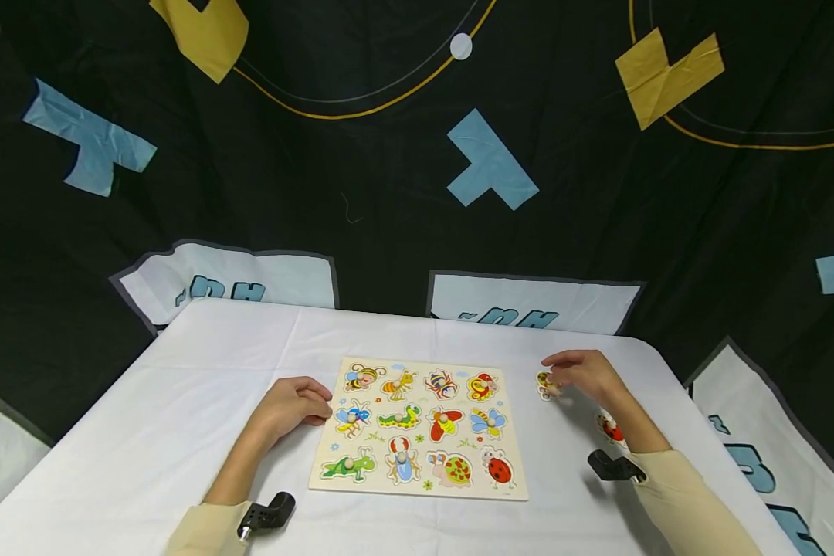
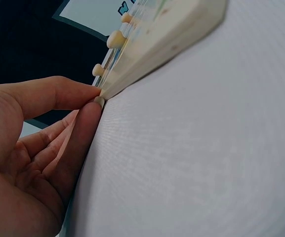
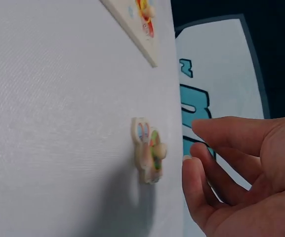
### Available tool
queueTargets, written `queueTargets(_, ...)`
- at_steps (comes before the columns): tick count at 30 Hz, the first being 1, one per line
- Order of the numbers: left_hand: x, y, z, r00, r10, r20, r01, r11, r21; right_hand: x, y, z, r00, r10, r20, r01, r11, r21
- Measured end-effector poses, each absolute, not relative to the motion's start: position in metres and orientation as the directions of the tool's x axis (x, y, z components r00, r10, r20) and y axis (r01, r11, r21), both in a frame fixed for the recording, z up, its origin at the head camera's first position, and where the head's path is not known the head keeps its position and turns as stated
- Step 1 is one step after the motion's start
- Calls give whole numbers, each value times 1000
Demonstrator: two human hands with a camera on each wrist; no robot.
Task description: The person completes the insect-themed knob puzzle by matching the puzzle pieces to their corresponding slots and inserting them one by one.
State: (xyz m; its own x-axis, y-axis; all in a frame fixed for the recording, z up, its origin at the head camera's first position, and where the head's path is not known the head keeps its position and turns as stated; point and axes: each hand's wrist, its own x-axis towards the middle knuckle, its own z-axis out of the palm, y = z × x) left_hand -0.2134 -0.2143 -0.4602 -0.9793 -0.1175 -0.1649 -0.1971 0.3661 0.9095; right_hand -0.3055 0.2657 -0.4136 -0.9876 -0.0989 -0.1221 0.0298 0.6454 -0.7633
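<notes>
A wooden peg puzzle board [image 1: 424, 494] with painted insects lies on the white table. My left hand [image 1: 288, 409] is at its left edge; in the left wrist view, thumb and finger pinch the board's rim [image 2: 147, 59]. To the right of the board, my right hand [image 1: 587, 374] hovers with thumb and fingers apart, holding nothing. Just beneath it stands a loose snail puzzle piece [image 3: 147, 150] with a small knob, apart from the fingers. A ladybug piece [image 1: 609, 428] lies on the table, partly hidden by the right forearm.
Knobbed insect pieces, such as the caterpillar [image 1: 399, 417], sit in the board. The snail [image 1: 452, 469] and ladybug [image 1: 498, 469] spaces show pictures without knobs. A black curtain [image 1: 389, 208] hangs behind the table [image 1: 139, 432].
</notes>
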Motion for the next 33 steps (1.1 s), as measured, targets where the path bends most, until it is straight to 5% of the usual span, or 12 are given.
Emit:
queueTargets(19,-214,-214,-461,-980,-121,-158,-193,381,904,-311,271,-441,-983,18,-182,150,652,-744)
queueTargets(33,-214,-214,-462,-980,-124,-157,-193,388,901,-313,270,-448,-988,13,-152,120,683,-721)
